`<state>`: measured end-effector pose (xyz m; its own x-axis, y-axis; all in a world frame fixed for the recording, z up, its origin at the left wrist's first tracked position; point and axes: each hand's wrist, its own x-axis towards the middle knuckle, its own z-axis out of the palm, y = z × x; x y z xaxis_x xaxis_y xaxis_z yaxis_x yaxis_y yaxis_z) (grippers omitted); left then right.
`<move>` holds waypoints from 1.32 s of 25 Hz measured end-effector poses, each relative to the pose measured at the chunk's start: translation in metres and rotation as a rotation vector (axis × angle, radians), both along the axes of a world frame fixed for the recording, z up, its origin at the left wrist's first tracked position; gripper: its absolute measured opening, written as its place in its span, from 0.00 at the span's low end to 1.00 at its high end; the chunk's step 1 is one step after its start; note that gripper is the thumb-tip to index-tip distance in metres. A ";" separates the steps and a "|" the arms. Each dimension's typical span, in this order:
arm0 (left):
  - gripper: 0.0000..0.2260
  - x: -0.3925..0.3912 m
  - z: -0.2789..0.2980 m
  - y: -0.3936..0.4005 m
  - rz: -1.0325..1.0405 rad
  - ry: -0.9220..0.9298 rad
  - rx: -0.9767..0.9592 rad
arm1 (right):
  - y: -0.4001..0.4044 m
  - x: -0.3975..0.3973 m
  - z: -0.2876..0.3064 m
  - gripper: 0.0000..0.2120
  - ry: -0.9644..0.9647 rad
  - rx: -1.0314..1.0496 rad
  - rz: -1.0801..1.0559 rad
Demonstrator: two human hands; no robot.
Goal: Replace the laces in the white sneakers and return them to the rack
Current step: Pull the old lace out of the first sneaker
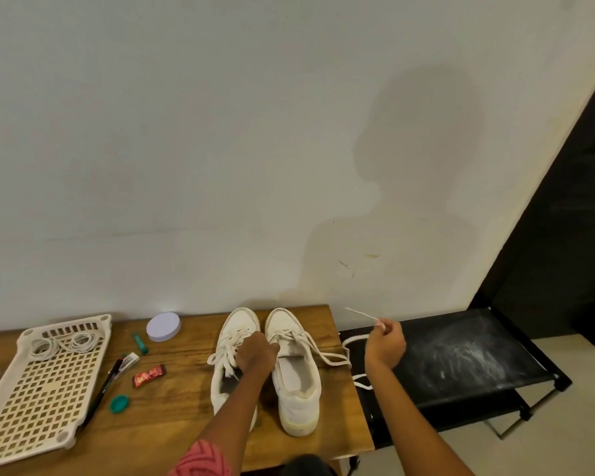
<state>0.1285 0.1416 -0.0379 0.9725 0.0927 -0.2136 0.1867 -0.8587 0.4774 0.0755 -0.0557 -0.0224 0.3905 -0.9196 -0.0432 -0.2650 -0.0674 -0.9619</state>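
Currently, our left hand [257, 352] presses on the right sneaker [294, 365] at its tongue, fingers curled there; whether it pinches anything we cannot tell. Our right hand [385, 341] pinches the lace [330, 357] end, drawn outward over the rack [468, 352]. We should pull steadily along the eyelet line while bracing the shoe. Beneath the left hand, the left sneaker [229, 365] is partly hidden.
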 end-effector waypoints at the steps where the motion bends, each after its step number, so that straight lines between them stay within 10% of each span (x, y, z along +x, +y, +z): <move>1: 0.14 0.000 0.001 0.000 0.000 0.000 0.001 | -0.009 -0.004 -0.001 0.08 0.125 -0.060 0.003; 9: 0.13 -0.008 0.003 0.003 -0.032 -0.063 -0.007 | 0.080 0.001 -0.003 0.14 0.390 -0.509 0.805; 17: 0.11 -0.010 0.003 0.004 -0.058 -0.097 -0.028 | 0.085 0.005 -0.028 0.09 0.286 -0.285 0.591; 24: 0.22 -0.007 0.010 -0.038 -0.571 -0.295 0.503 | 0.086 0.011 -0.031 0.10 0.368 -0.338 0.655; 33: 0.23 -0.007 0.001 -0.022 -0.506 -0.266 0.080 | 0.087 0.014 -0.034 0.12 0.364 -0.328 0.603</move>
